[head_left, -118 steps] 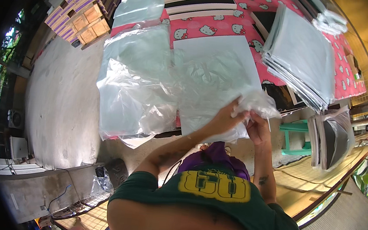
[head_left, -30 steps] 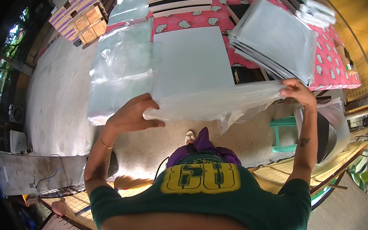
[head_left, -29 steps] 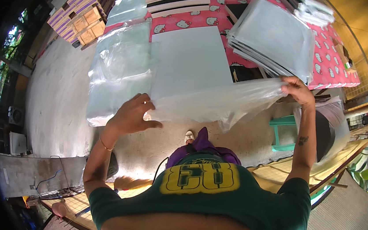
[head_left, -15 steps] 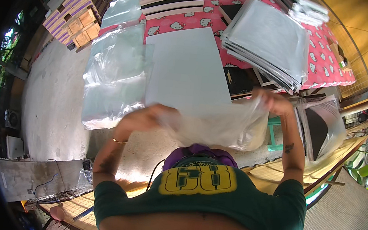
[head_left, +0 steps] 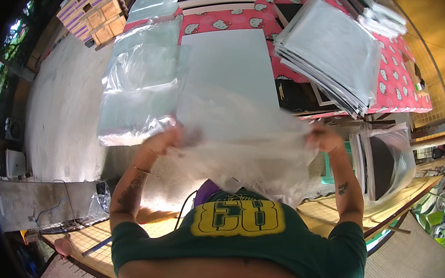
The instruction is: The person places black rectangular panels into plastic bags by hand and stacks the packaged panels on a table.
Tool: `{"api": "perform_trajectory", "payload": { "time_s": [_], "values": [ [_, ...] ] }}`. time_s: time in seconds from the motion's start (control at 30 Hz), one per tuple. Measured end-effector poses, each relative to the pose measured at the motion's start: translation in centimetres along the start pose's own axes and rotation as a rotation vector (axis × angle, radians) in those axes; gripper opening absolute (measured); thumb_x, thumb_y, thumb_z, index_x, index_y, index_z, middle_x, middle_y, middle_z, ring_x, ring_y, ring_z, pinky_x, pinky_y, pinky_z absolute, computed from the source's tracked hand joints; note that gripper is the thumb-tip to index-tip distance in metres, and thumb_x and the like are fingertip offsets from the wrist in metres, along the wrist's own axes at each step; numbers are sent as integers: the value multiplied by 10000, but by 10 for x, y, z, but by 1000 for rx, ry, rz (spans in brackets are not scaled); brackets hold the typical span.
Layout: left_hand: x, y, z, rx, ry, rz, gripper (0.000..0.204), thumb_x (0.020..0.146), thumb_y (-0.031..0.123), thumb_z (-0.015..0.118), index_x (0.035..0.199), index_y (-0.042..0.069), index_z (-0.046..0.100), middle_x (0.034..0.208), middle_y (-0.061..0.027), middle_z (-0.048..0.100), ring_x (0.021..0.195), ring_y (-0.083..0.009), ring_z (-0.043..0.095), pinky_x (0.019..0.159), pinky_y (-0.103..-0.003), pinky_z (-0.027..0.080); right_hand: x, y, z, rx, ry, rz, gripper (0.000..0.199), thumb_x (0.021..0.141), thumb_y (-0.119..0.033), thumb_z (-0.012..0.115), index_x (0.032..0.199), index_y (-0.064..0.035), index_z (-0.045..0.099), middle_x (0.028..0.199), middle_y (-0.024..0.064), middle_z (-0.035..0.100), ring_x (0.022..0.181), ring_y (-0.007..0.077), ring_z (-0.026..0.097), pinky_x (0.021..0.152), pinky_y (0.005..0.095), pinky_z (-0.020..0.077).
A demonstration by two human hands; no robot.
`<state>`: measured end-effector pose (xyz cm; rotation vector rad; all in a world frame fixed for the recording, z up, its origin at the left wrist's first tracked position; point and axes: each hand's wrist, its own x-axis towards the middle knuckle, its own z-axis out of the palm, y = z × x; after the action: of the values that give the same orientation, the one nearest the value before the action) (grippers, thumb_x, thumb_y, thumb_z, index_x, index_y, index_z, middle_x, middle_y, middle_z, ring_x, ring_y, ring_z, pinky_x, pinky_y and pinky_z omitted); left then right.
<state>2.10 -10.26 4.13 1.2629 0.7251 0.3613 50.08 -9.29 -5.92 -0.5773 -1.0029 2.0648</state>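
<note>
Clear plastic sheet [head_left: 248, 155]: right edge pinched in right hand [head_left: 327, 139]; left edge at left hand [head_left: 162, 140], whose grip is too blurred to tell.

A person's right hand [head_left: 325, 138] grips a clear bag [head_left: 253, 155] spread over the near end of a white sheet [head_left: 229, 67] on a pink worktop [head_left: 393, 83]; the blurred left hand [head_left: 163, 140] is at its left edge. Plastic sleeves [head_left: 140, 72] lie left, wrapped boards [head_left: 330, 45] right.
</note>
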Motion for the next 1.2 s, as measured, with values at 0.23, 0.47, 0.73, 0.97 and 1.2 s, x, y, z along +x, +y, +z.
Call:
{"api": "perform_trajectory", "payload": {
  "time_s": [0.23, 0.47, 0.73, 0.97, 1.2],
  "values": [
    [10, -5, -6, -654, 570, 368, 306, 850, 280, 603, 1050, 51, 568, 711, -63, 623, 792, -164, 632, 660, -308, 519, 0, 30, 16, -624, 6, 327, 583, 807, -477, 612, 1141, -6, 530, 929, 88, 633, 791, 240, 605, 799, 347, 478],
    [1, -77, -64, -173, 130, 95, 290, 871, 276, 565, 933, -6, 599, 948, -105, 634, 926, -250, 622, 756, -358, 517, 19, 20, -20, 146, 168, 5, 497, 893, -499, 456, 1069, -44, 553, 977, 120, 624, 859, 259, 609, 812, 433, 488],
    [4, -21, -59, 272, -37, 110, 426, 834, 400, 613, 965, -4, 595, 957, -118, 635, 948, -239, 613, 887, -352, 449, 35, -5, -43, 232, 423, -337, 419, 903, -340, 463, 1183, -34, 521, 1116, 133, 589, 980, 285, 584, 891, 473, 463],
    [-24, -19, -68, -577, 493, 562, 206, 943, 237, 476, 953, 49, 559, 868, -68, 636, 826, -189, 620, 780, -329, 497, 17, 33, 2, -439, -90, 424, 316, 724, -236, 751, 888, 12, 644, 778, 90, 632, 682, 176, 595, 573, 250, 435],
    [-40, -189, -41, -390, 846, 215, 258, 823, 106, 557, 1066, 59, 486, 768, -37, 573, 597, -146, 550, 604, -331, 525, 15, 67, 54, -302, 378, 280, 395, 796, -72, 580, 1183, -46, 510, 931, 115, 618, 726, 212, 596, 577, 320, 472]
  ]
}}
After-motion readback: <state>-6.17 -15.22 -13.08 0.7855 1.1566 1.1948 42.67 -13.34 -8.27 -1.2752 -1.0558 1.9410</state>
